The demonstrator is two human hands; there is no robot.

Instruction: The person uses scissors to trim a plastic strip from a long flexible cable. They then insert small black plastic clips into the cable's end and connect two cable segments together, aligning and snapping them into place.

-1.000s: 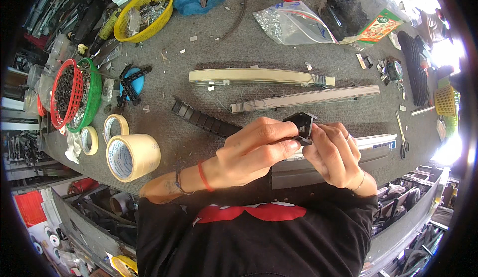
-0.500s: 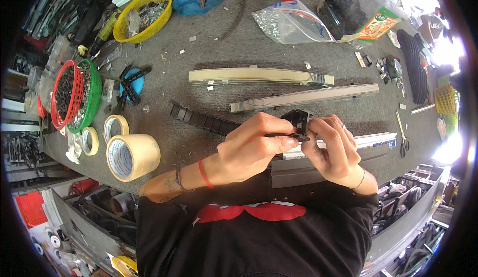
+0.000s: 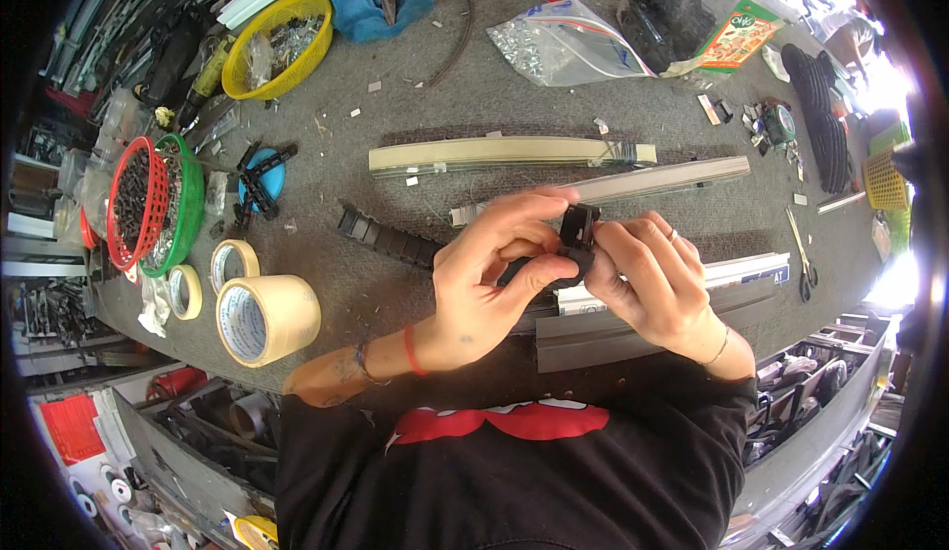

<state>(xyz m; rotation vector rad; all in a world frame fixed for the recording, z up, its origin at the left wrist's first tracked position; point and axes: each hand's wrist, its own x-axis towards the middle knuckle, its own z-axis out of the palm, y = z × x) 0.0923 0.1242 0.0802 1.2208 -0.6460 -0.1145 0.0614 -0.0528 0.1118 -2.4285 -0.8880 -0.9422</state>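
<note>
My left hand (image 3: 479,283) has its thumb and fingers closed round a small black plastic part (image 3: 579,224), above the near middle of the table. On the part's right side, my right hand (image 3: 652,278) presses with thumb and curled fingers; whether a smaller piece sits between those fingertips is hidden. A row of black blocks (image 3: 390,242) lies on the table just left of my left hand. Below my right hand lie a white profile (image 3: 736,275) and a dark grey profile (image 3: 593,340).
Two light profiles (image 3: 504,153) lie beyond my hands. At left are tape rolls (image 3: 282,318), a red basket (image 3: 153,239), a green basket (image 3: 193,199) and black parts on a blue disc (image 3: 262,179). Scissors (image 3: 806,268) lie right; a bag of small parts (image 3: 563,51) lies far back.
The black part has turned more upright, and my left fingers have spread and risen over it. My right fingers have shifted along its right side. Another person's hand appears at the far left edge.
</note>
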